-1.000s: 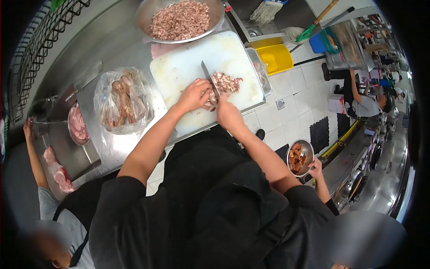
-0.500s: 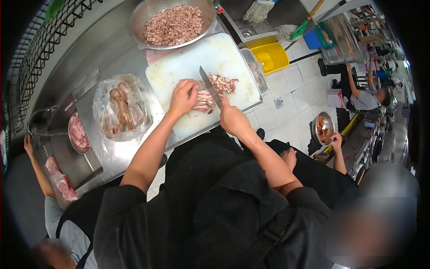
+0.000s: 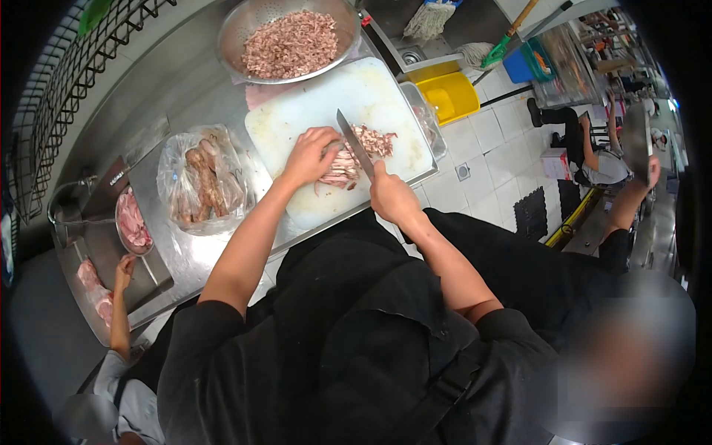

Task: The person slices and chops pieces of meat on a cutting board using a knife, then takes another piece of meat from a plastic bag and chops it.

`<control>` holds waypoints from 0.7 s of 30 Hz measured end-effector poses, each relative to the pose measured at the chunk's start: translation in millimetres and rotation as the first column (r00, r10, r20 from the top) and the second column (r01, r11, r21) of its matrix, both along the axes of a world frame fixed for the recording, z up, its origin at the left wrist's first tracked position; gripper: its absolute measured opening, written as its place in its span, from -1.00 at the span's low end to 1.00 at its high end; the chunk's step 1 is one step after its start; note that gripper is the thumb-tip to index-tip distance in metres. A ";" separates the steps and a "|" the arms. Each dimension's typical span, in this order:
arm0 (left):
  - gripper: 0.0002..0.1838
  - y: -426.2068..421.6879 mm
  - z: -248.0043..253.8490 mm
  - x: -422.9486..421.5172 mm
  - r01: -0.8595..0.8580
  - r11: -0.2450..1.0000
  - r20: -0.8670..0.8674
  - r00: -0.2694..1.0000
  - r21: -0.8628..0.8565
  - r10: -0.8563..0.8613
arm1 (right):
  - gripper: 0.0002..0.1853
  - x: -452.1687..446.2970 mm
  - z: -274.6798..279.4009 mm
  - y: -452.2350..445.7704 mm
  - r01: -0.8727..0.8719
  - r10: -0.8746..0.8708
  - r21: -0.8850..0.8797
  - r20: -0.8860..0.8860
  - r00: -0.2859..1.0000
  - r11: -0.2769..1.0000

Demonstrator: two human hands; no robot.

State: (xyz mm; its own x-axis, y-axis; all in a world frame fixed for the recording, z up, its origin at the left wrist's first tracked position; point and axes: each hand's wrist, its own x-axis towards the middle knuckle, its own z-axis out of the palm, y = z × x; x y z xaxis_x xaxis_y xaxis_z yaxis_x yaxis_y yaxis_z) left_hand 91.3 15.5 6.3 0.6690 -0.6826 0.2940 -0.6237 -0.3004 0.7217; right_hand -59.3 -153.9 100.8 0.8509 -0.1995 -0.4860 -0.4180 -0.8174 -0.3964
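One board [image 3: 308, 107] under meat [image 3: 341, 170]; steel counter [image 3: 178, 85]; tiled floor [image 3: 486, 178]

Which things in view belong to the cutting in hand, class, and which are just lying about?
Job in hand:
knife, held in the right hand
meat strips, by the left hand
chopped pieces
white cutting board
colander of chopped meat, probably

Lying about:
yellow tub
mop head
clear bag of meat, apparently
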 end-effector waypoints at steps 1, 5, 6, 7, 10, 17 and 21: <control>-0.78 -4.3 -2.3 3.0 0.079 0.994 0.001 0.997 0.076 -0.080 | -0.67 -0.4 0.4 1.1 0.004 -0.004 -0.004 0.003 1.000 1.000; -0.78 -3.1 -1.3 -5.9 0.208 0.970 -0.162 0.969 0.124 -0.187 | -0.67 -1.9 4.0 2.4 0.008 -0.008 -0.012 0.010 1.000 1.000; -0.78 -1.3 -0.2 -9.1 0.211 0.970 -0.163 0.968 0.124 -0.189 | -0.67 -2.5 5.7 3.4 0.011 -0.011 -0.011 0.009 1.000 1.000; -0.78 0.9 0.8 -12.2 0.174 0.982 -0.177 0.971 0.077 -0.158 | -0.68 -3.2 8.0 4.7 0.008 -0.008 -0.003 0.005 1.000 1.000; -0.79 0.2 -2.1 -15.7 0.152 0.988 -0.165 0.976 0.040 -0.144 | -0.71 -11.5 11.1 8.6 -0.029 0.029 -0.001 -0.013 0.999 1.000; -0.81 0.5 -8.7 -19.9 0.134 0.991 -0.165 0.978 0.016 -0.130 | -0.76 -4.6 -53.7 23.4 -0.001 -0.007 0.048 0.167 0.986 0.999; -0.82 2.0 -5.1 -19.1 0.142 0.990 -0.167 0.976 0.001 -0.140 | -0.75 23.0 -54.6 9.7 -0.006 -0.014 0.098 0.208 0.978 0.995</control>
State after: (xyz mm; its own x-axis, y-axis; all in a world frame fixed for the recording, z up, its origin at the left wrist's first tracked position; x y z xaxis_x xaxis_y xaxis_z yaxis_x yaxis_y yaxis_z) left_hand 72.2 17.5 1.2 0.6047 -0.7765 0.1771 -0.5320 -0.2284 0.8154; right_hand -36.3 -144.2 46.2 0.9348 -0.1638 -0.3150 -0.3210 -0.7690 -0.5527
